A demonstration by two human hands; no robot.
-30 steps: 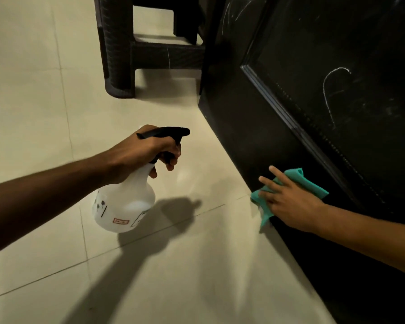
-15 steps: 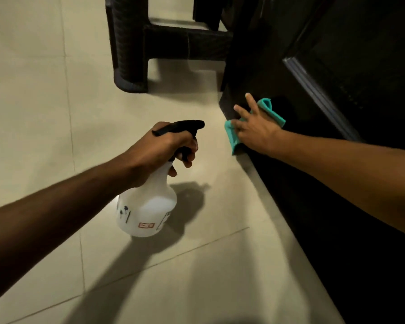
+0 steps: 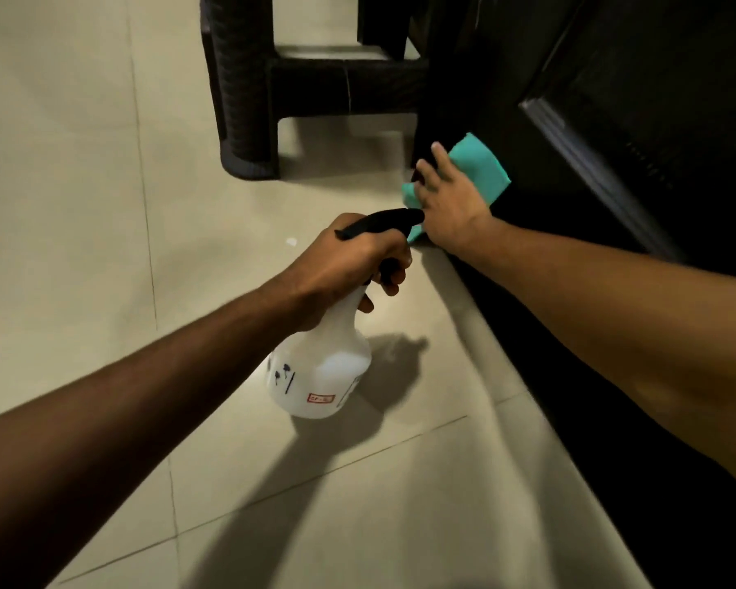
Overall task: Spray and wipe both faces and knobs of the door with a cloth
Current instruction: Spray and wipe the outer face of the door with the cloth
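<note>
The dark door (image 3: 612, 142) fills the right side, its raised panel edge running diagonally. My right hand (image 3: 451, 201) presses a teal cloth (image 3: 483, 170) flat against the door's lower part near its far bottom corner, fingers straight and spread. My left hand (image 3: 349, 257) grips the neck and black trigger of a white spray bottle (image 3: 319, 367), held above the floor with its nozzle pointing toward the cloth. No knob shows in this view.
A dark woven-look stool or chair (image 3: 247, 87) stands on the pale tiled floor (image 3: 81, 206) just beyond the door's far edge. The bottle's shadow falls on the tiles beneath it.
My right hand slid the cloth along the door's bottom toward the far corner. The view shifted downward, and the bottle sits lower in frame, now close to the right hand.
</note>
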